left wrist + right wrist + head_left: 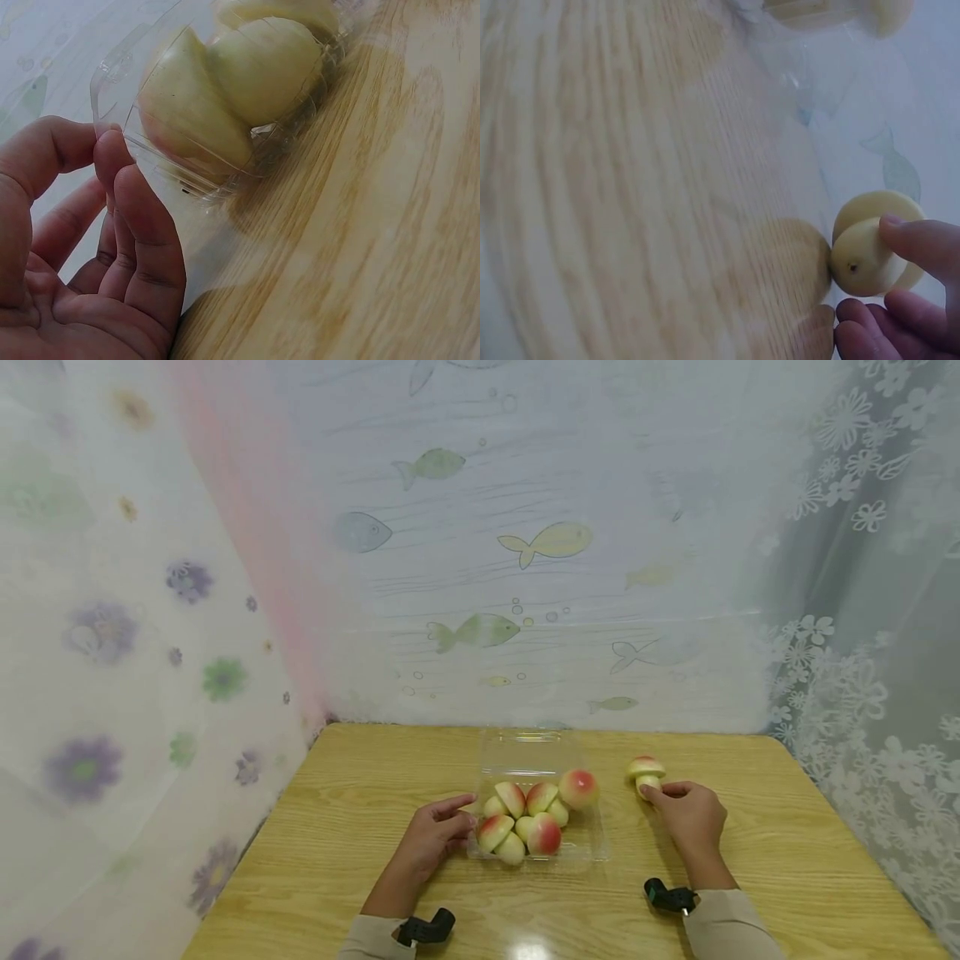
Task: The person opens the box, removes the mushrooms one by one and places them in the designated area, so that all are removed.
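Observation:
My left hand (433, 839) is at the left side of a clear plastic box (596, 850); in the left wrist view its thumb and fingertips pinch the box's rim (112, 75). Several toy mushrooms with pale yellow stems and red-blushed caps, one of them (544, 833) near the front, lie in the box. A round red cap (579, 788) sits high at its back right. To the right of the box, my right hand (696, 820) holds another toy mushroom (646, 767) by the stem, cap up in the head view. The right wrist view shows a small dark hole in its stem base (855, 262).
The box's transparent lid (531, 752) stands open toward the back of the wooden table (375, 760). Behind the table hangs a curtain (465, 568) printed with fish, and flowered curtains flank both sides. Each wrist wears a black camera (427, 928).

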Motion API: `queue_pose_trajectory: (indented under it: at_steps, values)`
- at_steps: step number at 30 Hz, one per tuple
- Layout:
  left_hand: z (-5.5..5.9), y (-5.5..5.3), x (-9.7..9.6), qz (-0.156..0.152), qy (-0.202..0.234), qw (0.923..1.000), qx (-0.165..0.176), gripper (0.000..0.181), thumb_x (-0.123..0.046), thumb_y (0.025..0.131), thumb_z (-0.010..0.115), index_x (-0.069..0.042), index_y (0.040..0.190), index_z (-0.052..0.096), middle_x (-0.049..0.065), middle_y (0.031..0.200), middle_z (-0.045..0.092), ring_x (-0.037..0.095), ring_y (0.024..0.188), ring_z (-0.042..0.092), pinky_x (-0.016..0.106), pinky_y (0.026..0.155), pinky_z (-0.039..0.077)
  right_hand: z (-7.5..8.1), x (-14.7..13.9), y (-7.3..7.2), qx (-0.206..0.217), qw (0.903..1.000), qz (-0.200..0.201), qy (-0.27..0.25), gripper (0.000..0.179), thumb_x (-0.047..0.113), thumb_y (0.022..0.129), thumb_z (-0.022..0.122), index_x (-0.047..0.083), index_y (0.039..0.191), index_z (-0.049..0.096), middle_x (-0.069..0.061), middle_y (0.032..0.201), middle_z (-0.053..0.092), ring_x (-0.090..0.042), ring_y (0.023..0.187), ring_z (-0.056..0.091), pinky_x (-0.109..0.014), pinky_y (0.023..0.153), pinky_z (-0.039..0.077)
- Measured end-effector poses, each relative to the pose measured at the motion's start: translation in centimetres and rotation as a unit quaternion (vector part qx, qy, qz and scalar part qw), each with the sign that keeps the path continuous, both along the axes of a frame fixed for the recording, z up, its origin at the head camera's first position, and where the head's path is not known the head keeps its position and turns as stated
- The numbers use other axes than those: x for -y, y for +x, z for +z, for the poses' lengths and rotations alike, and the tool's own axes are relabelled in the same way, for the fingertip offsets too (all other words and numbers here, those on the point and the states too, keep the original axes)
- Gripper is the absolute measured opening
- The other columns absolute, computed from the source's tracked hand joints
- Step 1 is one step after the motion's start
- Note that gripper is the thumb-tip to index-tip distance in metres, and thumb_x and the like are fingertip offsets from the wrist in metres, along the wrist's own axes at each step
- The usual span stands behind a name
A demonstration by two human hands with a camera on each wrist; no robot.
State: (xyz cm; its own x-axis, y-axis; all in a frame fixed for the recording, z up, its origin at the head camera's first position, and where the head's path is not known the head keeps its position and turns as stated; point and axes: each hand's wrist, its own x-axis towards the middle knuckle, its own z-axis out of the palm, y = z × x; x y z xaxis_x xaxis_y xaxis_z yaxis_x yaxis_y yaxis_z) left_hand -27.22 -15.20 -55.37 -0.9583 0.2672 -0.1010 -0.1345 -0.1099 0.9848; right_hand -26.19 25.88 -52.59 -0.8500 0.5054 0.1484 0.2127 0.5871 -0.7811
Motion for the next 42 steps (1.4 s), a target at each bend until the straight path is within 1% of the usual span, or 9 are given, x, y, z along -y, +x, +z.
queue_pose_trajectory:
  at_steps: [10, 15, 17, 22, 24, 30, 36, 39, 42]
  values:
    - [0.0, 0.0, 0.0, 0.000, -0.004, 1.0000, -0.004, 0.051, -0.006, 0.095, 0.071, 0.000, 0.144, 0.059, 0.000, 0.094, 0.071, 0.009, 0.075, 0.063, 0.025, 0.066, 0.056, -0.3, 0.2, 0.2, -0.007, 0.9998, -0.015, 0.007, 0.049, 0.047, 0.082, 0.087, 0.002, 0.100, 0.080, -0.015, 0.097, 0.078, -0.031, 0.085, 0.068, -0.031, 0.064, 0.046]
    - [-0.1, -0.2, 0.0, 0.000, -0.005, 1.0000, -0.005, 0.051, -0.007, 0.095, 0.072, 0.000, 0.144, 0.060, 0.000, 0.094, 0.071, 0.008, 0.075, 0.063, 0.025, 0.065, 0.056, 0.1, 0.3, 0.5, -0.012, 0.9997, -0.019, -0.004, 0.056, 0.049, 0.082, 0.085, -0.001, 0.107, 0.078, -0.019, 0.104, 0.077, -0.034, 0.086, 0.067, -0.032, 0.062, 0.046]
    - [-0.2, -0.2, 0.0, -0.001, -0.005, 1.0000, -0.006, 0.051, -0.007, 0.095, 0.072, 0.000, 0.144, 0.060, -0.001, 0.094, 0.071, 0.008, 0.075, 0.063, 0.025, 0.066, 0.056, 0.3, 0.5, 0.8, -0.014, 0.9997, -0.019, -0.008, 0.057, 0.049, 0.083, 0.085, -0.001, 0.111, 0.077, -0.020, 0.108, 0.076, -0.035, 0.089, 0.069, -0.032, 0.062, 0.048]
    - [-0.2, -0.3, 0.1, -0.005, -0.002, 1.0000, -0.007, 0.050, -0.008, 0.095, 0.072, -0.001, 0.143, 0.060, -0.001, 0.093, 0.071, 0.008, 0.076, 0.063, 0.025, 0.066, 0.056, 1.3, 1.1, 1.4, -0.027, 0.9995, -0.012, -0.012, 0.057, 0.044, 0.086, 0.084, 0.000, 0.120, 0.074, -0.020, 0.119, 0.074, -0.036, 0.102, 0.074, -0.031, 0.064, 0.054]
    - [-0.1, -0.2, 0.0, -0.006, -0.001, 1.0000, -0.007, 0.051, -0.008, 0.095, 0.072, -0.001, 0.144, 0.060, -0.001, 0.093, 0.071, 0.008, 0.075, 0.063, 0.025, 0.066, 0.056, 1.8, 1.5, 1.6, -0.036, 0.9993, -0.006, -0.014, 0.057, 0.044, 0.086, 0.084, 0.001, 0.121, 0.073, -0.020, 0.121, 0.074, -0.036, 0.105, 0.074, -0.029, 0.064, 0.055]
    - [0.0, -0.1, 0.0, -0.006, 0.000, 1.0000, -0.005, 0.052, -0.007, 0.094, 0.072, -0.001, 0.144, 0.059, -0.002, 0.092, 0.071, 0.009, 0.075, 0.062, 0.024, 0.066, 0.055, 3.1, 2.4, 2.0, -0.061, 0.9980, 0.012, -0.015, 0.058, 0.047, 0.087, 0.083, 0.004, 0.124, 0.072, -0.018, 0.122, 0.074, -0.035, 0.107, 0.073, -0.021, 0.061, 0.054]
    - [-0.1, -0.1, 0.1, -0.012, -0.002, 0.9998, -0.014, 0.052, -0.008, 0.095, 0.071, 0.000, 0.145, 0.058, -0.001, 0.093, 0.071, 0.008, 0.076, 0.064, 0.024, 0.068, 0.057, 4.6, 3.6, 2.6, -0.073, 0.9967, 0.025, -0.027, 0.061, 0.049, 0.085, 0.084, 0.007, 0.127, 0.072, -0.017, 0.121, 0.074, -0.033, 0.107, 0.073, -0.017, 0.062, 0.053]
    - [-0.1, -0.1, 0.1, -0.012, -0.001, 0.9998, -0.014, 0.052, -0.008, 0.095, 0.071, 0.000, 0.145, 0.058, -0.002, 0.093, 0.071, 0.008, 0.076, 0.065, 0.024, 0.067, 0.057, 5.5, 4.4, 3.0, -0.072, 0.9960, 0.043, -0.032, 0.059, 0.048, 0.085, 0.084, 0.009, 0.128, 0.072, -0.017, 0.120, 0.075, -0.033, 0.108, 0.073, -0.016, 0.062, 0.053]
    - [0.0, 0.0, 0.1, -0.010, -0.001, 0.9999, -0.014, 0.052, -0.008, 0.095, 0.071, -0.001, 0.145, 0.058, -0.002, 0.093, 0.071, 0.008, 0.076, 0.065, 0.025, 0.067, 0.057, 6.1, 5.4, 3.2, -0.071, 0.9947, 0.069, -0.030, 0.059, 0.048, 0.085, 0.084, 0.010, 0.129, 0.071, -0.017, 0.121, 0.074, -0.033, 0.109, 0.073, -0.019, 0.066, 0.057]
